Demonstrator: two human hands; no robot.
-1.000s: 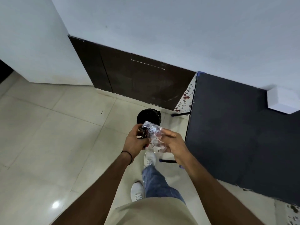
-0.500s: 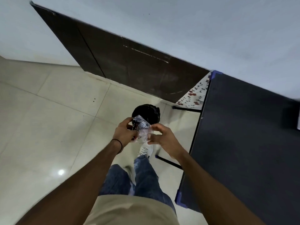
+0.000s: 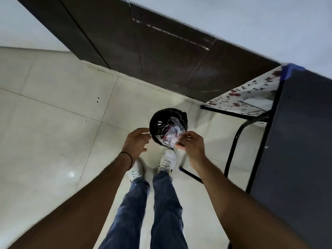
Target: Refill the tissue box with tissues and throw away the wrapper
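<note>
The crumpled clear plastic wrapper (image 3: pixel 170 133), with red and dark print, hangs over the mouth of a small round bin lined with a black bag (image 3: pixel 161 121) on the floor. My right hand (image 3: pixel 192 143) pinches the wrapper's right edge between thumb and fingers. My left hand (image 3: pixel 137 141) is just left of the bin, fingers curled and apart, off the wrapper. The tissue box is out of view.
A dark table top (image 3: pixel 296 141) on black metal legs (image 3: pixel 233 146) stands on the right, a floral cloth (image 3: pixel 251 94) under its far end. A dark wall panel (image 3: pixel 161 56) runs behind the bin. My white shoes (image 3: pixel 167 160) stand on pale floor tiles (image 3: pixel 53 132).
I have walked up to the bin, which now lies directly below my hands. My left hand has let go of the wrapper; only the right hand holds it now.
</note>
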